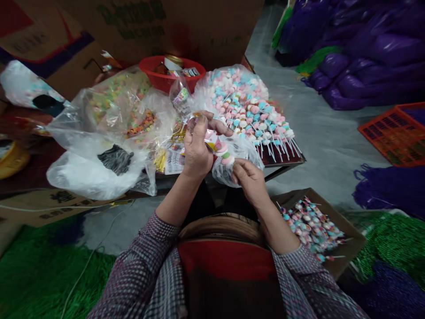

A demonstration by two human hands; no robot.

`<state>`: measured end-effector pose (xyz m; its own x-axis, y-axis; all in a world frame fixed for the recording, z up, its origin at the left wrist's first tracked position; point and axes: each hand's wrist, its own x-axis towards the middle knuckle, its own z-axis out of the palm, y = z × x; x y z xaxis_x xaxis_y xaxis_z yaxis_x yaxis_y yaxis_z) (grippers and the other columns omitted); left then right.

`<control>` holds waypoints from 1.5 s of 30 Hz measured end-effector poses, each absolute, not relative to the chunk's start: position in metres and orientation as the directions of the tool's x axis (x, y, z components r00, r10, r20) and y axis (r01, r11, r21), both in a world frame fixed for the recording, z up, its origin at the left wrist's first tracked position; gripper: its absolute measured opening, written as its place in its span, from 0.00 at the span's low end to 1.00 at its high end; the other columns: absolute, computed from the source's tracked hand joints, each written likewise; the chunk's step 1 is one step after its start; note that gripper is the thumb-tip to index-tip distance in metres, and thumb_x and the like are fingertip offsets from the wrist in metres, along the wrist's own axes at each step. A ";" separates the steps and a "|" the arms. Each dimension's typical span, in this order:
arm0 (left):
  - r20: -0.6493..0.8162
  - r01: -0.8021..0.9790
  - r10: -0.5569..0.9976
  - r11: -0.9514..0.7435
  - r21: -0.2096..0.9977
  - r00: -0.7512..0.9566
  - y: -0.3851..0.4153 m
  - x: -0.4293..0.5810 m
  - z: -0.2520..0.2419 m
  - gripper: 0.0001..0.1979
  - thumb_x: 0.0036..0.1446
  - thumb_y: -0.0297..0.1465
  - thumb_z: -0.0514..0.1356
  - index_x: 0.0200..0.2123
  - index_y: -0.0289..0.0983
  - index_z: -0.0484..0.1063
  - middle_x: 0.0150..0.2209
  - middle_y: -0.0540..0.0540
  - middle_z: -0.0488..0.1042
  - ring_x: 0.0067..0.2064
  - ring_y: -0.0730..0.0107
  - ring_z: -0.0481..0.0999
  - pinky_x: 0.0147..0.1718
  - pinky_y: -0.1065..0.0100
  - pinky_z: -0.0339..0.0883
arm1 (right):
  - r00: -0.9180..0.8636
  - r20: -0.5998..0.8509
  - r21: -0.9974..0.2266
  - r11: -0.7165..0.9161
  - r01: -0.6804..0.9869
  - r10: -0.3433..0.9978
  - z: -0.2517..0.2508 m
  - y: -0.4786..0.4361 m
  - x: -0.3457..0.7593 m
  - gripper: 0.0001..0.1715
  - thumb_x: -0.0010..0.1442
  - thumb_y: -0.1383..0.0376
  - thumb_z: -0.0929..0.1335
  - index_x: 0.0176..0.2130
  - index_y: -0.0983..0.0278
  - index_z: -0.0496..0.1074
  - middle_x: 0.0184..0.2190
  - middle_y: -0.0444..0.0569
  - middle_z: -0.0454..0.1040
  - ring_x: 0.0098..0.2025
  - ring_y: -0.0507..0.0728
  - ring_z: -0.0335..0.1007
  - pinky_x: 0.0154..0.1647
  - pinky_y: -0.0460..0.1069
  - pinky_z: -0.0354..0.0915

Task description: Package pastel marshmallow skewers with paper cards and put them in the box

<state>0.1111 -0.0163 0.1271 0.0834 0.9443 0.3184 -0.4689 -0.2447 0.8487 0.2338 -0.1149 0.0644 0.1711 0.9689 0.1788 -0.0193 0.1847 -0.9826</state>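
My right hand [249, 179] is closed in a pinch at the lower end of a marshmallow lollipop [227, 157] with pink, green and white pieces; its stick is hidden by the fingers. Just above, my left hand [199, 144] is closed on a small printed plastic bag [212, 141], whose lower part meets the top of the lollipop. I cannot tell how far the lollipop sits inside the bag. Behind my hands lies a large heap of pink, white and blue marshmallow lollipops [255, 117], their sticks toward me. Gold twist ties [160, 160] lie left of my left hand.
Clear bags of gummy candy [141, 124] cover the table's left side. A red basin [149, 73] stands at the back, before a tall cardboard box [199, 31]. Beside my right forearm, an open carton [353, 239] holds wrapped lollipops. Purple sacks [381, 57] and an orange crate [395, 133] are at right.
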 end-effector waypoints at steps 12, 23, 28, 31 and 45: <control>0.289 -0.467 0.926 -0.149 0.872 0.243 -0.027 0.118 0.112 0.18 0.64 0.50 0.61 0.50 0.46 0.70 0.37 0.48 0.79 0.43 0.67 0.81 0.40 0.66 0.74 | 0.443 0.200 -0.973 0.230 -0.015 0.874 0.054 -0.105 0.217 0.13 0.57 0.55 0.74 0.36 0.60 0.74 0.25 0.39 0.68 0.25 0.49 0.58 0.28 0.46 0.59; 0.312 -0.408 0.889 -0.162 0.899 0.335 -0.033 0.121 0.110 0.28 0.56 0.39 0.69 0.56 0.41 0.65 0.30 0.55 0.78 0.36 0.70 0.83 0.44 0.64 0.77 | 0.446 0.284 -0.956 0.288 0.059 0.849 0.058 -0.108 0.209 0.12 0.61 0.53 0.72 0.37 0.58 0.73 0.26 0.40 0.69 0.26 0.50 0.61 0.29 0.48 0.62; 0.282 -0.431 0.892 -0.112 0.895 0.352 -0.037 0.121 0.103 0.26 0.58 0.41 0.68 0.56 0.41 0.67 0.31 0.52 0.80 0.37 0.68 0.84 0.39 0.66 0.79 | 0.428 0.267 -0.958 0.286 0.019 0.864 0.050 -0.108 0.203 0.15 0.62 0.51 0.72 0.38 0.59 0.73 0.25 0.39 0.68 0.25 0.49 0.61 0.29 0.48 0.61; 0.240 -0.455 0.884 -0.036 0.890 0.400 -0.036 0.121 0.100 0.26 0.55 0.46 0.70 0.52 0.42 0.69 0.36 0.48 0.82 0.42 0.65 0.85 0.38 0.66 0.79 | 0.422 0.231 -0.961 0.273 -0.040 0.877 0.048 -0.106 0.204 0.17 0.62 0.49 0.72 0.39 0.59 0.73 0.23 0.37 0.65 0.24 0.49 0.59 0.27 0.47 0.59; 0.264 -0.513 0.849 0.010 0.859 0.457 -0.023 0.104 0.109 0.34 0.47 0.56 0.71 0.53 0.45 0.73 0.44 0.43 0.82 0.53 0.57 0.82 0.43 0.63 0.77 | 0.382 0.182 -0.951 0.261 -0.165 0.906 0.046 -0.100 0.212 0.19 0.60 0.47 0.73 0.39 0.58 0.74 0.21 0.38 0.64 0.22 0.49 0.58 0.24 0.47 0.56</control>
<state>0.1041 -0.0232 0.1090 0.4574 0.8493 0.2636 -0.5126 0.0096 0.8586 0.2117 -0.1000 0.0460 0.3824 0.9059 0.1819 -0.1651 0.2607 -0.9512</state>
